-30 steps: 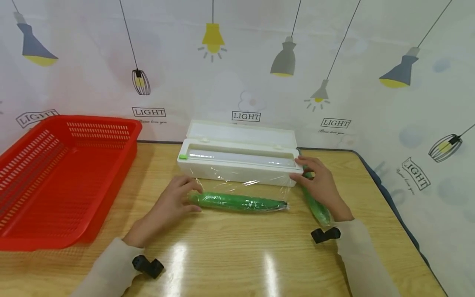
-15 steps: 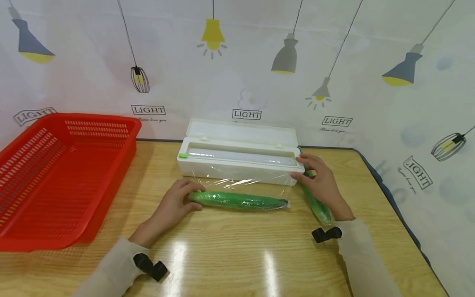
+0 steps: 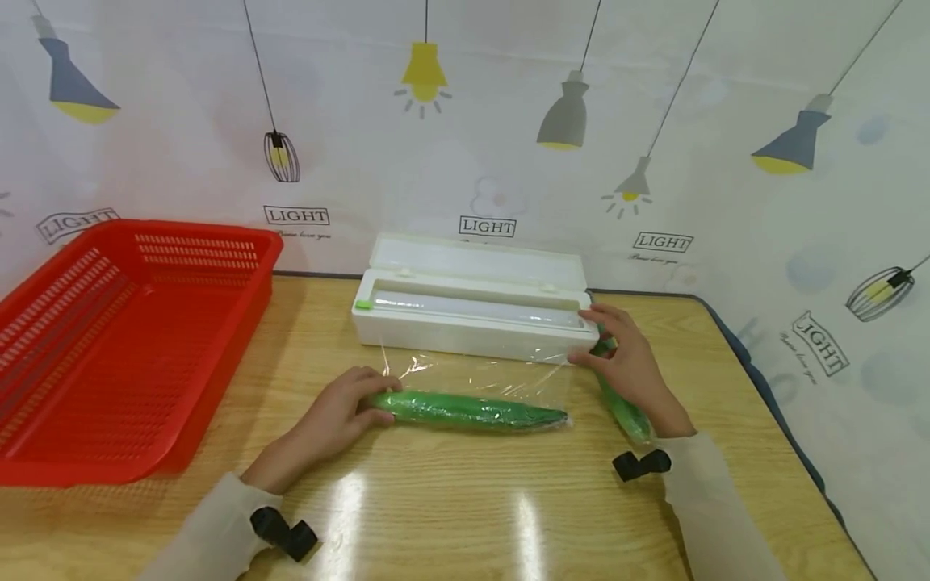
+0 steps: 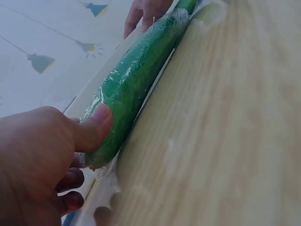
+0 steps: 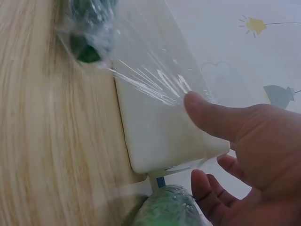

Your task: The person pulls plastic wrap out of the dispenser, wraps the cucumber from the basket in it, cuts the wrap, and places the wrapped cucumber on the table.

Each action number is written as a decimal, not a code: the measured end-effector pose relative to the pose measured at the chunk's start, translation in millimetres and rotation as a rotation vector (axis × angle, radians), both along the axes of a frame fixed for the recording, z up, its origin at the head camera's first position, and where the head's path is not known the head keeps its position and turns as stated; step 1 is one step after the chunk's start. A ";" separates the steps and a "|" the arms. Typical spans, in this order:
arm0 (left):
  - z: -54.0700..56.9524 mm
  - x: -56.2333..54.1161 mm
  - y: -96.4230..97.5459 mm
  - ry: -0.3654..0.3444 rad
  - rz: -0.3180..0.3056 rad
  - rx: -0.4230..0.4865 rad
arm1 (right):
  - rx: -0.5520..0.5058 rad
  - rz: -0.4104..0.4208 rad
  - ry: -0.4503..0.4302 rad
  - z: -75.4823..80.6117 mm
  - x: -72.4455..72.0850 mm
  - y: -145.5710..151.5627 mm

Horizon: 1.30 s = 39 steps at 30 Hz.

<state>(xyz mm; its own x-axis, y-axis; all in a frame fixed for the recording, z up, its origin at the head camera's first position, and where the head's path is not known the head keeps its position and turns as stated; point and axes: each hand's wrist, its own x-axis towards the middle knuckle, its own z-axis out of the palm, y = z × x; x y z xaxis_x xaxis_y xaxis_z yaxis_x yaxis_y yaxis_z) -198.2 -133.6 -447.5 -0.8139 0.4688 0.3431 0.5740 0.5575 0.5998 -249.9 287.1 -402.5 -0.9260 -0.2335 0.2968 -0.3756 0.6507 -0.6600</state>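
A cucumber [image 3: 472, 411] in clear film lies on the table in front of a white cling film box [image 3: 443, 329], its lid raised and the roll [image 3: 479, 308] showing inside. Between cucumber and box stretches a sheet of cling film [image 3: 472, 371]. My left hand [image 3: 337, 420] grips the cucumber's left end; in the left wrist view the thumb [image 4: 99, 123] presses on the wrapped skin. At the box's right end my right hand [image 3: 630, 363] holds the corner, thumb at the front. A second wrapped cucumber [image 3: 625, 415] lies beside and partly under that hand.
On the left stands a red plastic basket [image 3: 178, 428] with slotted walls. The wooden table [image 3: 436, 508] ends at a patterned wall covering [image 3: 363, 145] behind the box. A small green piece [image 3: 364, 304] sits at the box's left corner.
My left hand has drawn the cucumber a little toward me, away from the box, and the film between them is longer. The right hand stays at the box's end.
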 end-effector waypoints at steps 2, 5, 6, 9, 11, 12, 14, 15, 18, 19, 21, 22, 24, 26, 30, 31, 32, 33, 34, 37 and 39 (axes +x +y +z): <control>1.4 3.3 -3.1 -0.023 -0.020 -0.021 | 0.007 0.018 -0.021 0.5 0.0 1.1; 4.0 7.8 -7.3 -0.055 -0.032 -0.048 | 0.034 0.015 -0.041 2.5 -0.2 5.2; 5.2 9.1 -8.5 -0.070 -0.034 -0.053 | 0.042 0.001 -0.046 4.0 0.6 7.2; 7.5 10.7 -10.4 -0.107 -0.042 -0.060 | 0.066 -0.067 -0.055 10.4 5.9 12.0; 8.8 10.7 -11.2 -0.129 -0.048 -0.057 | 0.060 -0.099 -0.047 14.0 12.3 11.8; 9.3 10.8 -11.7 -0.141 -0.049 -0.055 | 0.057 -0.102 -0.041 15.5 16.6 9.9; 9.5 10.5 -12.4 -0.157 -0.053 -0.051 | 0.053 -0.067 -0.014 15.2 26.5 3.5; 9.5 10.4 -12.7 -0.165 -0.055 -0.048 | 0.055 -0.034 0.010 13.3 32.4 -0.5; 11.0 10.3 -13.2 -0.186 -0.055 -0.042 | 0.066 0.097 0.069 5.6 52.2 -11.5; 11.3 10.1 -13.5 -0.190 -0.056 -0.040 | 0.061 0.145 0.078 3.1 58.7 -14.4; 12.2 9.8 -14.3 -0.195 -0.056 -0.034 | 0.049 0.226 0.083 -2.6 68.8 -18.2; 12.9 9.8 -14.6 -0.199 -0.054 -0.030 | 0.042 0.253 0.070 -5.6 72.7 -19.0; 12.9 9.2 -15.4 -0.205 -0.058 -0.026 | 0.025 0.283 0.034 -11.3 78.0 -20.2; 12.4 9.0 -16.0 -0.207 -0.062 -0.015 | 0.026 0.281 -0.009 -17.5 80.6 -20.8; 12.2 9.1 -16.0 -0.239 -0.069 0.001 | 0.041 0.237 -0.078 -25.7 82.8 -23.5; 12.0 9.1 -15.9 -0.251 -0.065 0.005 | 0.046 0.226 -0.084 -27.1 83.0 -24.2; 11.4 8.8 -16.0 -0.262 -0.061 0.006 | 0.045 0.216 -0.089 -28.1 83.5 -25.0; 10.9 8.7 -16.0 -0.274 -0.056 0.008 | 0.047 0.204 -0.088 -29.3 84.0 -25.5; 10.3 8.5 -16.4 -0.282 -0.051 0.010 | 0.043 0.193 -0.085 -30.5 84.4 -26.0; 8.5 8.4 -17.0 -0.298 -0.026 0.025 | 0.023 0.164 -0.085 -34.2 85.2 -26.7; 7.0 8.4 -17.2 -0.310 -0.022 0.053 | 0.011 0.152 -0.092 -36.5 85.6 -26.7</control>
